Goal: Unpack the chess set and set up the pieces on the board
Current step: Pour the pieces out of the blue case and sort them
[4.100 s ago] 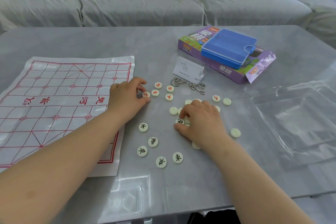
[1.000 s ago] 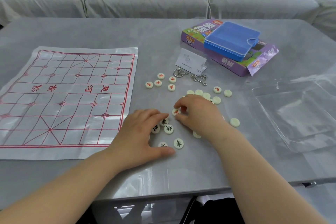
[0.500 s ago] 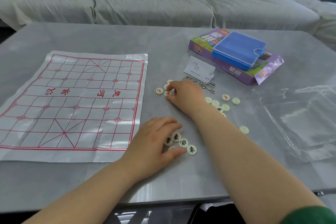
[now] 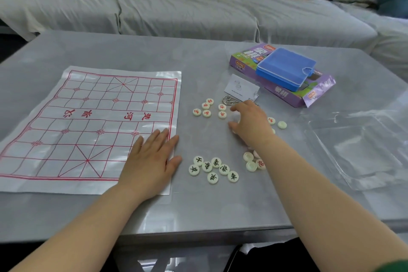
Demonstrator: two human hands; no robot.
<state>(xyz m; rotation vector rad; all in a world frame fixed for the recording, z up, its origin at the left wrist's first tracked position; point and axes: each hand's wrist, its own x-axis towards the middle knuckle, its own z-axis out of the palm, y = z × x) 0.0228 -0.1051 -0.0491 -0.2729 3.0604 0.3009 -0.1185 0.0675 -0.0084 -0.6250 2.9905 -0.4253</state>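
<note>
Left hand (image 4: 152, 161) has come off the black pieces (image 4: 213, 169) and is now flat and open on the board (image 4: 88, 117), near right corner. Black group sits just right of the board, red pieces (image 4: 207, 108) beyond it. Right hand (image 4: 249, 123) is curled over the loose ones; I can't tell if it grips any. My read: still sorting, none placed.

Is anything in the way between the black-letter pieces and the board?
Only the left hand. It lies flat on the board's near right corner, just left of the black-lettered pieces. Apart from it, only a strip of bare table separates them.
</note>
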